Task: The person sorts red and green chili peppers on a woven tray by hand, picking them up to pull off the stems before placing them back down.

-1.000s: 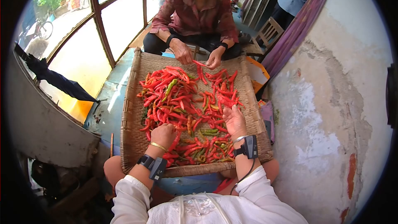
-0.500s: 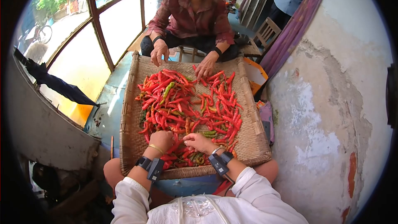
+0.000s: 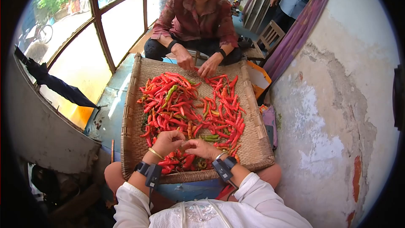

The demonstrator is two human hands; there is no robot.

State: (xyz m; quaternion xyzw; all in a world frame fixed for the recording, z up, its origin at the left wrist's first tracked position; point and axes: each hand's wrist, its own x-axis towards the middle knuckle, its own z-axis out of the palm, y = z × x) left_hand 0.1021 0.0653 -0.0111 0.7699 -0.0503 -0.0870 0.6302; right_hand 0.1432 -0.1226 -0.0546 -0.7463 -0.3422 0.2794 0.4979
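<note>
My left hand (image 3: 168, 142) and my right hand (image 3: 200, 148) meet above the near part of a woven tray (image 3: 128, 114). The fingers of both are pinched, nearly touching each other; whatever lies between them is too small or hidden to make out. Beneath and beyond them spreads a large heap of red chili peppers (image 3: 173, 97), with a few green chili peppers (image 3: 209, 137) mixed in. Close below my wrists lies a smaller group of chili peppers (image 3: 181, 163) at the tray's near edge.
Across the tray sits a person in a red shirt (image 3: 198, 21), both hands (image 3: 198, 65) together over its far edge. A folded umbrella (image 3: 63, 86) leans at the left by the window. The worn wall (image 3: 320, 114) stands to the right, and a wooden chair (image 3: 270, 38) behind.
My left hand has lifted from the chili peppers and moved right, and my right hand has shifted slightly left and down toward it. The other person's hands have come together.
</note>
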